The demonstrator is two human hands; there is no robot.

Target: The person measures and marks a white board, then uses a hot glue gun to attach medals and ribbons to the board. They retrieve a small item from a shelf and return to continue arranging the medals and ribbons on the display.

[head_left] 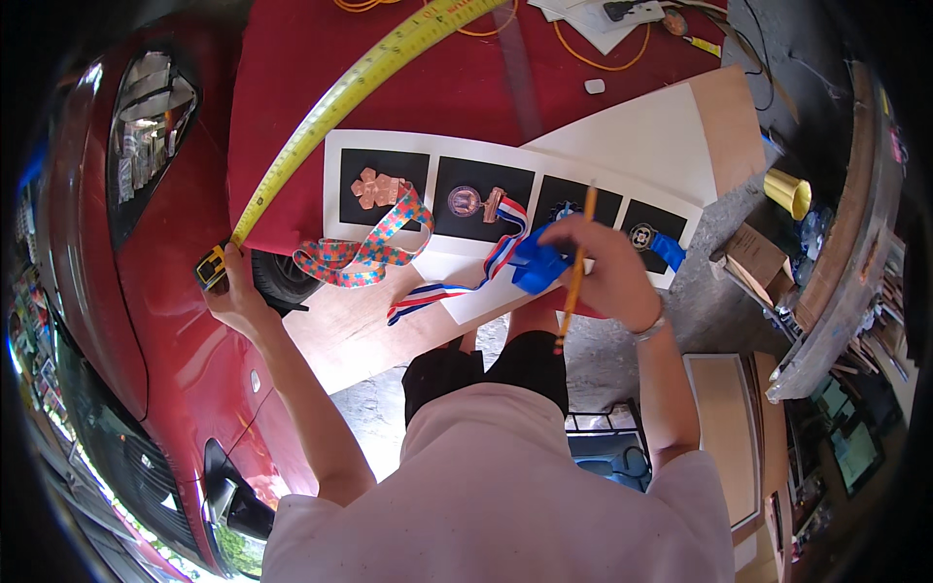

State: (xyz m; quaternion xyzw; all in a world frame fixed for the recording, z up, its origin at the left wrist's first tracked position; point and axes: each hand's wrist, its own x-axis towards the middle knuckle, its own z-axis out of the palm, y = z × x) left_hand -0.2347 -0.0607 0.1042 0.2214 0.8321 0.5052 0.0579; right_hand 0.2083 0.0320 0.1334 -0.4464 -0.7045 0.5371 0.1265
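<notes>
A red table (437, 94) is carrying pale boards (641, 131) near, 1 small white piece (595, 86) right, white sheets (601, 37) far right.

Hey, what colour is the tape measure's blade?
The blade is yellow with dark markings, shown in the head view.

Dark numbers and tick marks run along the yellow tape measure (335, 105), with red print toward its far end. Markings on the round medal (465, 201) are too small to read.

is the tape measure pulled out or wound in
Pulled out: its long yellow blade runs from the case in the left hand to the picture's top edge.
</notes>
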